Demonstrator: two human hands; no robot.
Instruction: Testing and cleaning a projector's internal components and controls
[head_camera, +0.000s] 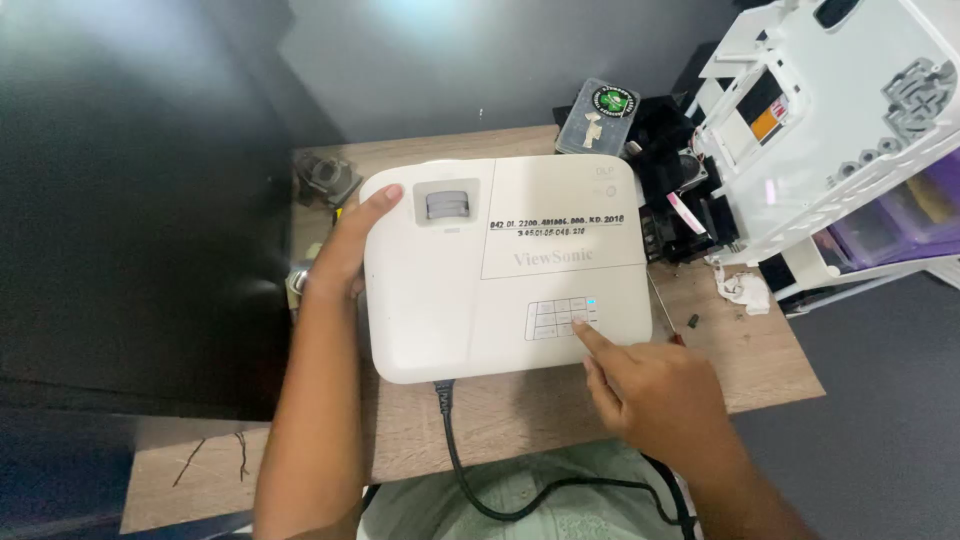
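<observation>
A white projector (470, 300) lies on a small wooden table (770, 370), lens end turned away from me. My left hand (345, 245) grips its left side, thumb resting on the top near the focus window. My right hand (655, 390) has its index finger stretched out, pressing a key of the button pad (558, 318) on the top cover; the other fingers are curled in. A small blue light (591, 301) glows beside the pad. A black power cable (470, 470) runs from the projector's near edge down toward my lap.
An opened white device casing (850, 120) with dark internal parts (680, 190) stands at the right rear. A small clear parts box (598, 118) sits behind the projector. A screwdriver (663, 312) and crumpled white paper (745, 290) lie to the right. A dark wall is on the left.
</observation>
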